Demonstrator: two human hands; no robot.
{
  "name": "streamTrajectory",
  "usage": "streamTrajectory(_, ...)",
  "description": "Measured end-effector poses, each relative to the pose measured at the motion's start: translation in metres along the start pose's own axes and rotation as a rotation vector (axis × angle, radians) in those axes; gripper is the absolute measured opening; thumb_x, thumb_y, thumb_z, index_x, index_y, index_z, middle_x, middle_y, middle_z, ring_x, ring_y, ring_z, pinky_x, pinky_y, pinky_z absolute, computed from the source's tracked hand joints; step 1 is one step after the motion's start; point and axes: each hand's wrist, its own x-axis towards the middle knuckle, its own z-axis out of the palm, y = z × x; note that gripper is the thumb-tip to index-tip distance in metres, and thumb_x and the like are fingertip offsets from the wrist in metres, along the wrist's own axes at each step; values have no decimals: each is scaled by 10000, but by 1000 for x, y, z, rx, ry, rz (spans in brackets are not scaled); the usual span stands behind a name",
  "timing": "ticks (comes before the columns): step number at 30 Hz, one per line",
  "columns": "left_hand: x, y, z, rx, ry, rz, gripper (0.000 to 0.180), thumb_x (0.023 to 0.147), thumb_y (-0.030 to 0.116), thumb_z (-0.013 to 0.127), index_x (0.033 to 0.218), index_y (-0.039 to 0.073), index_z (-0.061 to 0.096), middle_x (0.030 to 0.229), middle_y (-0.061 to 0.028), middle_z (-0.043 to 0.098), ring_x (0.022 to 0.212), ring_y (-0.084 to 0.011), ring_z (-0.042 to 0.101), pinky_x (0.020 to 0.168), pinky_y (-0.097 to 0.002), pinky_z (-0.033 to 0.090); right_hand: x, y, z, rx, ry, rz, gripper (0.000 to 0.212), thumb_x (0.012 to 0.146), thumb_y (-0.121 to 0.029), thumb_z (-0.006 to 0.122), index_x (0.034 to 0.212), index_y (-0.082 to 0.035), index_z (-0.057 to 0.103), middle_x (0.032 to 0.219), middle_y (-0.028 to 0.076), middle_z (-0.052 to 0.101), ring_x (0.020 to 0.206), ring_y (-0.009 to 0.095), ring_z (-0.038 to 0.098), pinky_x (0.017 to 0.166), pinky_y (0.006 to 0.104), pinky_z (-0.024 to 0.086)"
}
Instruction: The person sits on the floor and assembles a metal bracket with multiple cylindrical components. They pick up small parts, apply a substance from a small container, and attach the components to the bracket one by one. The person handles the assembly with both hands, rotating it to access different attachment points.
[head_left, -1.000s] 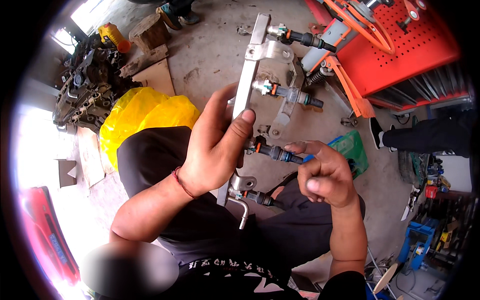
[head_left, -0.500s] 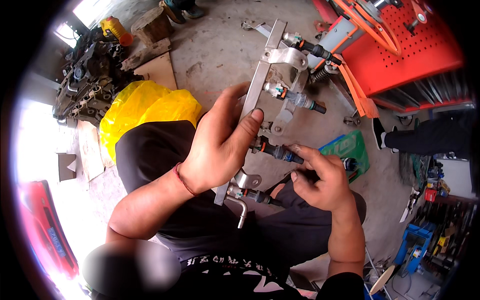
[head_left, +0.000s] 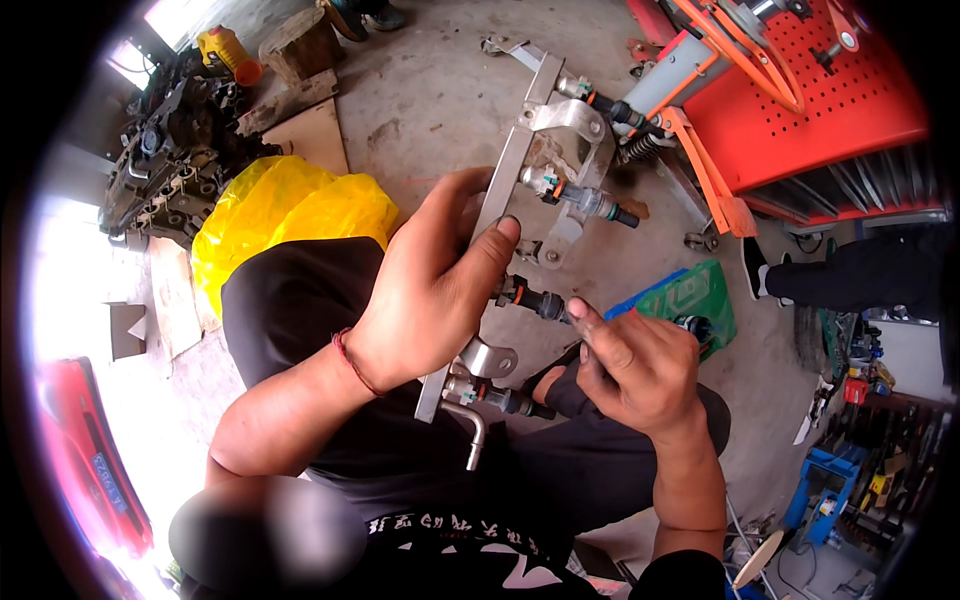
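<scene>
Silver rail (head_left: pixel 506 176) sits gripped in left hand (head_left: pixel 428 285); right hand (head_left: pixel 642 372) meets injector (head_left: pixel 541 302), hold unclear.

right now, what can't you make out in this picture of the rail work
All in the head view:
Left hand: fingertips other than the thumb's, hidden behind the metal rail.
Third injector from the top: its tip, covered by the right hand.
Person at the top: upper body, cut off by the edge.
Lower-left patch: blurred, contents unclear.
</scene>
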Motion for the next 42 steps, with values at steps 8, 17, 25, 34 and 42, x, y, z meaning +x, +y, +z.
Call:
streamTrajectory(8,8,-10,-6,-105,-3,-286,339,973,171,571,1191,-87,592,1016,-111,656,884,-134,610,772,-267,492,3,-7,-7,-269,-145,-41,671,686,-24,764,1313,-238,653,754,15,533,595,186,531,518,305,439)
streamTrajectory(17,4,-5,-8,-169,-29,-375,344,972,188,574,1190,-76,615,1035,-84,646,885,-120,593,773,-259,485,7,-12,-1,-190,-60,-43,618,685,-5,753,1273,-171,661,769,37,563,596,199,555,521,318,453)
streamTrajectory(25,7,-29,-9,116,20,-73,432,955,215,582,1243,-104,534,930,-186,694,862,-218,682,755,-324,524,13,-13,5,175,-26,164,475,772,61,672,1235,-31,621,732,76,617,565,184,577,550,293,483)
streamTrajectory(34,-2,-14,6,69,17,57,406,996,147,582,1327,-48,454,981,-126,676,827,-104,598,730,-264,502,11,-2,-18,1334,-327,928,441,917,-124,610,1319,35,523,708,50,598,519,83,532,461,220,453)
streamTrajectory(42,-5,-7,12,9,-12,112,438,1019,139,559,1393,-14,388,899,-62,633,676,-51,525,577,-209,445,-6,9,-16,1716,-560,921,495,920,-204,593,1327,65,511,706,71,597,512,79,513,436,196,386)
